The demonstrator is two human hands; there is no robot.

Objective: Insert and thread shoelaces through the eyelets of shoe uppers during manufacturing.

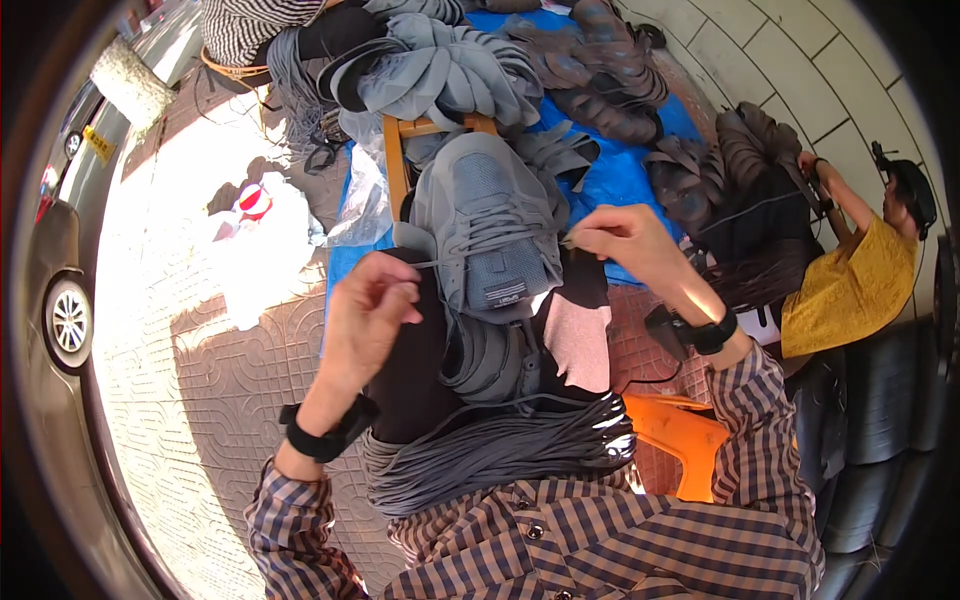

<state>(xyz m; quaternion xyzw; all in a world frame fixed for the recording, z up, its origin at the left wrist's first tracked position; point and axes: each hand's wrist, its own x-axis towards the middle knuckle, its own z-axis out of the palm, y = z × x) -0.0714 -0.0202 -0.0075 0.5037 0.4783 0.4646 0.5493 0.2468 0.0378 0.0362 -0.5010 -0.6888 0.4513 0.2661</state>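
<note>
A grey shoe upper (pixel 482 215) stands upright before me between my knees, with a grey shoelace (pixel 500 230) threaded through its eyelets. My left hand (pixel 370 310), beside the upper, has its thumb and fingers closed around one lace end. On the other side, my right hand (pixel 635 250) pinches the lace's other end by its tip. Both ends are drawn out sideways from the upper. Below it, another grey upper (pixel 485 355) rests between my thighs. Across my lap lies a thick bundle of grey laces (pixel 490 460). A pink cloth patch (pixel 580 340) covers my right thigh.
Behind the upper is a wooden frame (pixel 395 165). Grey uppers (pixel 440 75) and brown uppers (pixel 600 75) are heaped on a blue sheet (pixel 605 180). An orange plastic stool (pixel 680 430) is under me. At the right sits a person in yellow (pixel 840 280); a car (pixel 60 300) stands left.
</note>
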